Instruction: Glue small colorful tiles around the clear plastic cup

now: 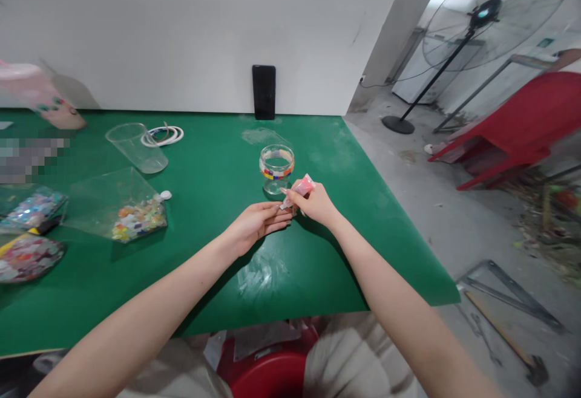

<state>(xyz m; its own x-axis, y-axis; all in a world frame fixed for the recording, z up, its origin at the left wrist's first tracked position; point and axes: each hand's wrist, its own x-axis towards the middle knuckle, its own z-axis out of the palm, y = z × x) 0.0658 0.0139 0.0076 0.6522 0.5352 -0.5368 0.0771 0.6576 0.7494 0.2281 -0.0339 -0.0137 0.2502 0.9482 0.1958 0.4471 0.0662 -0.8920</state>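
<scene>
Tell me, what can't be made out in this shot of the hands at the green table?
All in the head view:
- The pink tube in the right hand: fingers cover part of it; any label is too small.
- The left hand: whether anything lies on its fingertips is too small to tell.
- A patch at the left: pixelated.
- The pink shape top left: blurred, cut by the edge.

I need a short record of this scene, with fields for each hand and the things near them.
right hand: holds a small pink tube
left hand: open, fingertips at the tube's tip
behind hands: glass jar with a band of coloured tiles, upright
far left: clear bag of coloured tiles
surface: green table
at wall: black phone, leaning upright
</scene>
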